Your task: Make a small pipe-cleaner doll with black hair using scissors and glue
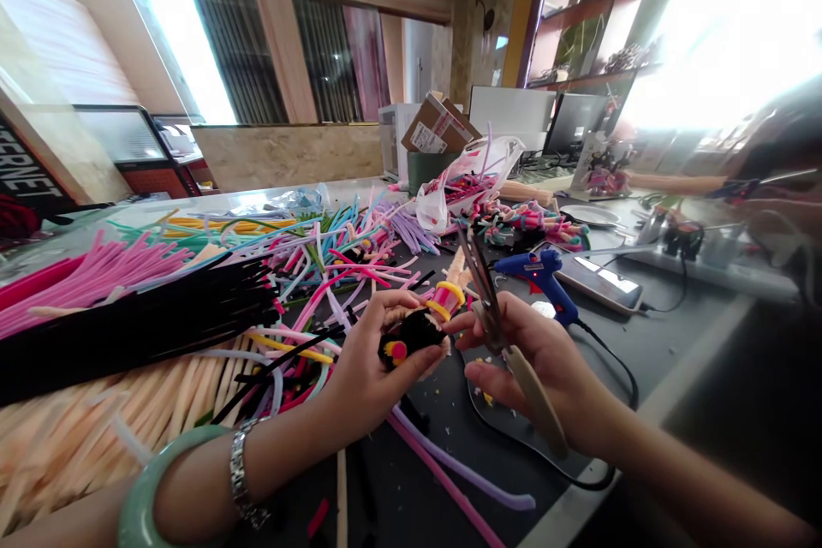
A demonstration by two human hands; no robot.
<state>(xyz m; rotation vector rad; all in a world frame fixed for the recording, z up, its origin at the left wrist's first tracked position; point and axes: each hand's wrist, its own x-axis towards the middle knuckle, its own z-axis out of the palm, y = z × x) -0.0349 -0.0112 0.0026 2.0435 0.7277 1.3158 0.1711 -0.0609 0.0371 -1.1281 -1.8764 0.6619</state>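
In the head view my left hand (pixel 389 360) is wrapped round a small figure (pixel 420 338) of fuzzy stems, black with a red and yellow piece. Its pink body with yellow rings (pixel 446 298) points up and away, towards my right hand. My right hand (pixel 536 360) holds scissors (pixel 491 317) with light handles, their blades pointing up and a little left. The fingertips of that hand are beside the figure's right side. Whether they touch it, I cannot tell.
Bundles of black stems (pixel 141 317), beige stems (pixel 147 411) and pink stems (pixel 116 274) lie at the left. A blue glue gun (pixel 545 274), its cord and a phone (pixel 604 281) lie at the right. Behind stand a plastic bag (pixel 437 204) and a cardboard box (pixel 440 127).
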